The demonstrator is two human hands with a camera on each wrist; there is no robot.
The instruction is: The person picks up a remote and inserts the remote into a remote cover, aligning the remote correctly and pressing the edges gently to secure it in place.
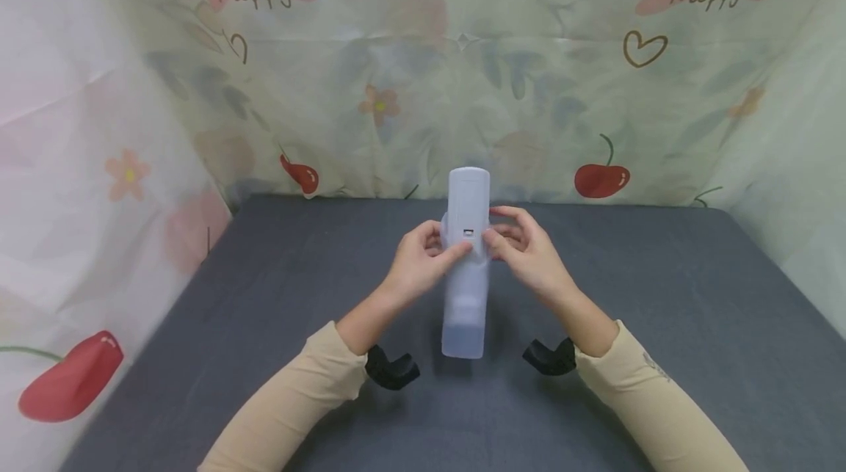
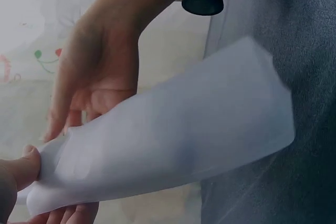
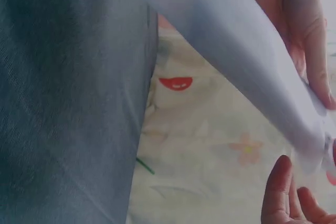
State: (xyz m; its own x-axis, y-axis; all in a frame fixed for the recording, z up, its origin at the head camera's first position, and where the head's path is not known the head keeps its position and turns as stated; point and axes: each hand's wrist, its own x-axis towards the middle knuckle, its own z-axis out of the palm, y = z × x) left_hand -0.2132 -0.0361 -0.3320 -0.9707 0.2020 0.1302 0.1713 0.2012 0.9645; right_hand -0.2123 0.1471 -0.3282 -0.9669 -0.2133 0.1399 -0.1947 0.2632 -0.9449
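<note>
A long, pale, translucent plastic device (image 1: 466, 288) with a rounded top and a small port in its face is held up over the table. My left hand (image 1: 423, 255) grips it, thumb across the face just under the port and fingers behind its left side. My right hand (image 1: 532, 255) is at its right edge, the thumb (image 1: 496, 241) touching beside the port. In the right wrist view the right fingers (image 3: 278, 187) stand loosely extended beside the device, a gap between them and its body. The broad lower end (image 2: 252, 98) slants toward the table in the left wrist view.
A dark grey cloth covers the table (image 1: 317, 274). Behind it hangs a printed curtain (image 1: 410, 142) with cherries and flowers, and another patterned sheet (image 1: 79, 164) borders the left side. Black wrist cameras (image 1: 393, 369) sit below both wrists.
</note>
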